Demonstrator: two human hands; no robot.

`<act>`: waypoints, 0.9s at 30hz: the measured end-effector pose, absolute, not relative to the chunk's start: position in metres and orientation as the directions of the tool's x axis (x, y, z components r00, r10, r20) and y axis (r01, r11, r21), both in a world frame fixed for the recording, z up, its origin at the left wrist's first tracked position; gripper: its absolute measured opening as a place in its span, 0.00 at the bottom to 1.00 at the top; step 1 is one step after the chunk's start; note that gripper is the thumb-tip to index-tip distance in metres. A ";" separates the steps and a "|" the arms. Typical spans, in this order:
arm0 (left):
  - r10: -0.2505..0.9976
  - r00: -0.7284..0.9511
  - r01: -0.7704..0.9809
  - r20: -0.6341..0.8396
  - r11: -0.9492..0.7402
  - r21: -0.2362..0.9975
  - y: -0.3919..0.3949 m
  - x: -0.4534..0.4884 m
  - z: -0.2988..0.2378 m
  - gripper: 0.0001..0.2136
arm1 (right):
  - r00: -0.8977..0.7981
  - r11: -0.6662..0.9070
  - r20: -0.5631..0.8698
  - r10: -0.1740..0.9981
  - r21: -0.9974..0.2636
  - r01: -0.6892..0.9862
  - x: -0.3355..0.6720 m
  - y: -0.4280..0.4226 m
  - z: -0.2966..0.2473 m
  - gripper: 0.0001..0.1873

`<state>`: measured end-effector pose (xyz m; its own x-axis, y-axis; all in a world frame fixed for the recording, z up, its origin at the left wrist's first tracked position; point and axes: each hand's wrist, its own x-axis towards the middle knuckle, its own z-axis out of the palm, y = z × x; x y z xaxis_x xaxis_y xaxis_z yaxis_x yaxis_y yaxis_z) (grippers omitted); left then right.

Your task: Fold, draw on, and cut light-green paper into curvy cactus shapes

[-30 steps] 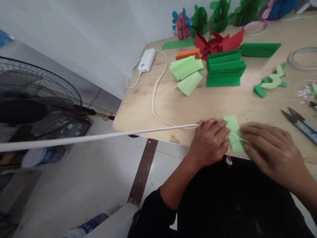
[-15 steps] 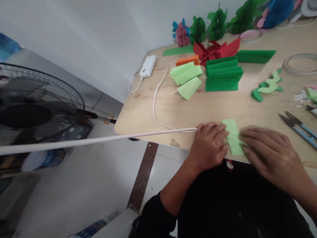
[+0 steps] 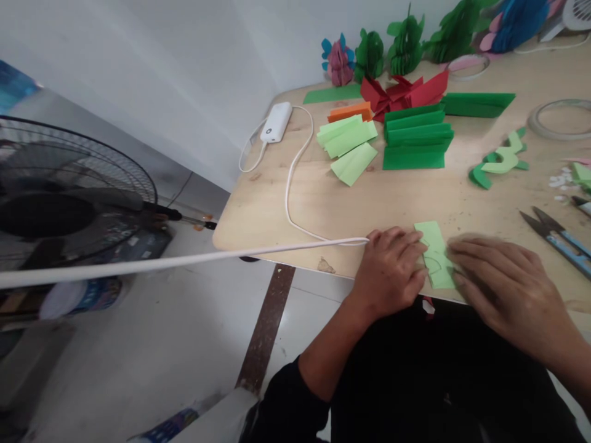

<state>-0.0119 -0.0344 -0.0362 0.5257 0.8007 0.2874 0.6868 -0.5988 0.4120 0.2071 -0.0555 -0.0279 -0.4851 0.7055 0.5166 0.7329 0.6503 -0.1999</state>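
- Pale wooden table [image 3: 258, 209] stands against a white wall, with a black floor fan [image 3: 50, 215] at the far left and light floor tiles [image 3: 184, 344] below its near edge.
- Lying flat near that edge, a light green paper strip [image 3: 433, 235] sits in the gap between the two hands; a curved outline is drawn on its lower half.
- On the strip's left side, the left hand [image 3: 391, 267] rests palm down, fingers close together and loosely bent, tips at the strip's left edge. Whether it pinches the paper cannot be told.
- On the strip's right side, the right hand [image 3: 512, 283] is partly curled, slightly blurred, fingertips at the right edge and thumb below them. How firmly it has hold of the paper, or what its palm hides, cannot be told.
- Just beside the left hand's knuckles, a white cable [image 3: 184, 262] ends in a narrow loop.
- Near the right hand, beyond its knuckles, lie blue-handled snips [image 3: 564, 252], blades apart.
- Farther back, well apart from both hands, are light green folded strips [image 3: 348, 136], dark green folded papers [image 3: 415, 154], red folded paper [image 3: 427, 92] and wavy green cut-outs [image 3: 503, 161].
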 end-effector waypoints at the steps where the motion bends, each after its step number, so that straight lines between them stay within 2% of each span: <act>1: 0.800 0.524 0.685 0.293 -0.600 0.414 -0.035 -0.012 -0.036 0.15 | -0.486 0.652 0.517 0.705 -0.201 0.731 0.207 -0.055 -0.028 0.12; 11: 0.796 0.518 0.673 0.313 -0.606 0.425 -0.034 -0.012 -0.036 0.15 | -0.486 0.650 0.500 0.717 -0.228 0.725 0.208 -0.055 -0.028 0.13; 20: 0.804 0.546 0.703 0.233 -0.592 0.395 -0.033 -0.012 -0.034 0.16 | -0.476 0.638 0.482 0.736 -0.257 0.726 0.210 -0.056 -0.031 0.16; 27: 0.800 0.523 0.690 0.294 -0.600 0.405 -0.033 -0.011 -0.036 0.15 | -0.488 0.650 0.487 0.724 -0.247 0.719 0.211 -0.056 -0.031 0.15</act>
<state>-0.0115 -0.0333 -0.0358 0.5230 0.7998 0.2944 0.6897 -0.6001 0.4051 0.2107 -0.0556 -0.0309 -0.4876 0.7243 0.4874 0.7188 0.6499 -0.2468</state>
